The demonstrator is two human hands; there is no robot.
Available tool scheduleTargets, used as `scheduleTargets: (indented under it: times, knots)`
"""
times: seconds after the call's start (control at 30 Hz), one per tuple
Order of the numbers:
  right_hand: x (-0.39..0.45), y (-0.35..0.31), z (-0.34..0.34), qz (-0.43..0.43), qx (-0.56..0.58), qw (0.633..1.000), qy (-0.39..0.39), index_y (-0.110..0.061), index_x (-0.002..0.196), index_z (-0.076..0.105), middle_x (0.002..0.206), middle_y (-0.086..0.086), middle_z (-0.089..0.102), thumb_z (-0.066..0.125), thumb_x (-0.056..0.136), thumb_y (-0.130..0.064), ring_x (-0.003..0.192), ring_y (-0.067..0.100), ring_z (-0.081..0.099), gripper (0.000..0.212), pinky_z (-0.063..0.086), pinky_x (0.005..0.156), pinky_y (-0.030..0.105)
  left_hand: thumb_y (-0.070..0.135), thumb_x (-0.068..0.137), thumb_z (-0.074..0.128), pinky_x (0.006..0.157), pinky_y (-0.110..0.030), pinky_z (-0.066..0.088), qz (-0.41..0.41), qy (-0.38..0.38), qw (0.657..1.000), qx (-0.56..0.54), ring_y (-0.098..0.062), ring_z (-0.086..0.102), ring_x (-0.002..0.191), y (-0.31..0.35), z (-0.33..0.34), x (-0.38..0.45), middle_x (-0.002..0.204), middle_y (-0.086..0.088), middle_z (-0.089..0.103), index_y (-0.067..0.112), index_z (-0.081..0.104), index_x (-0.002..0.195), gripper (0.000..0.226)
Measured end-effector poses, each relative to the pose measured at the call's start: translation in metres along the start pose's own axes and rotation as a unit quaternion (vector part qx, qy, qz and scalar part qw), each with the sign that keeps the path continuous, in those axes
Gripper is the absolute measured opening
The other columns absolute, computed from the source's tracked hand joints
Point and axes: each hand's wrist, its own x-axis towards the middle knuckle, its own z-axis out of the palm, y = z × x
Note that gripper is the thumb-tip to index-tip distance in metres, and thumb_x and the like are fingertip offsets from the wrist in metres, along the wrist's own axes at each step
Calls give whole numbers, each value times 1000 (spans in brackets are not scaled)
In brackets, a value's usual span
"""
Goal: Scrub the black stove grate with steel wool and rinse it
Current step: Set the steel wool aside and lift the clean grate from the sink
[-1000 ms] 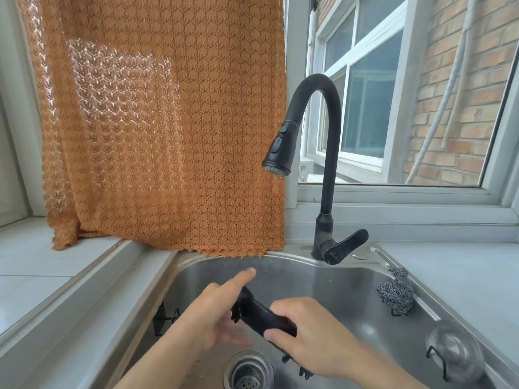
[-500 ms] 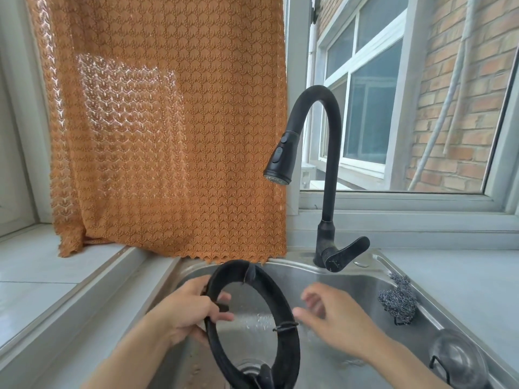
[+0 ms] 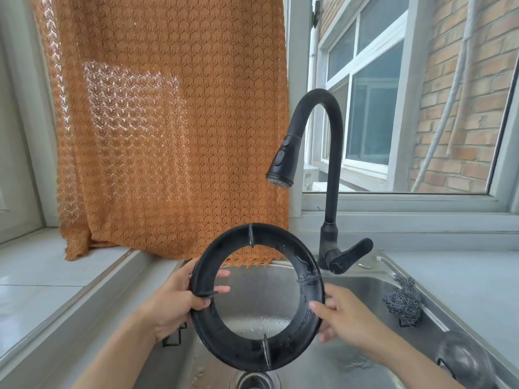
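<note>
Raised upright now, black stove grate (image 3: 257,299) faces the camera; left hand (image 3: 179,300) and right hand (image 3: 341,318) fingers clamp its rim over the sink (image 3: 362,279)

Left hand (image 3: 174,301) and right hand (image 3: 346,318) raised, fingers curled, gripping.

Daylit window (image 3: 393,108) faces a brick wall (image 3: 463,94); orange curtain (image 3: 168,122) hangs left.

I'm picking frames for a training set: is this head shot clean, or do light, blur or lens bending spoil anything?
Head view: daylight from the window, with a bright patch glowing through the orange curtain; the window frame bows from wide-angle distortion; the stove grate is sharp with wet glints; the right hand is slightly soft at the fingertips; the sink shows mild glare.
</note>
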Motion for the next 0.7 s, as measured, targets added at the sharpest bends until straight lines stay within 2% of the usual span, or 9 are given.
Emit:
scheduleTargets:
  times: [0.07,0.17,0.3,0.37,0.47,0.6,0.7]
  knots:
    - [0,-4,1,-32,-24,999,22,-19,115,60,91,3,79,56,104,-19,77,36,75,12,62,74,40,-34,86,40,86,-50,52,-4,26,1000,-1,-26,71,113,-4,0,2,128,-11,69,28,54,135,80]
    - [-2,-8,1,-71,-55,995,53,-19,112,60,83,2,78,55,103,-16,69,29,73,10,60,68,32,-29,89,47,85,-46,57,-17,47,999,9,-27,74,105,-8,2,4,123,-18,66,33,54,133,76]
    - [-3,-8,1,-88,-67,991,81,-23,114,60,83,3,77,55,103,-18,61,22,69,13,59,71,33,-26,91,49,94,-54,55,11,63,998,24,-37,75,98,-8,7,5,116,-24,63,33,54,131,72]
    - [-4,-9,1,-90,-75,989,88,-24,115,59,84,0,78,55,103,-19,56,16,67,13,57,73,31,-25,93,48,92,-58,56,29,71,997,27,-42,75,94,-7,10,6,112,-24,65,35,55,127,70]
    - [-4,-8,0,-88,-74,989,95,-27,117,58,85,-3,78,55,104,-20,57,14,67,15,58,74,31,-23,93,50,89,-59,58,49,95,993,51,-39,76,90,-6,13,6,108,-20,70,33,56,124,64]
    - [-2,-7,1,-87,-73,989,97,-26,115,57,82,0,78,57,102,-19,57,16,68,15,59,78,40,-23,92,52,91,-58,57,63,124,988,65,-36,77,87,-6,16,6,101,-12,76,23,59,121,55]
    - [-3,-8,2,-85,-78,988,105,-26,114,56,78,1,77,58,102,-17,56,15,67,16,57,71,26,-23,91,53,91,-59,57,81,131,985,76,-34,78,87,-4,18,6,100,-11,77,17,59,118,48]
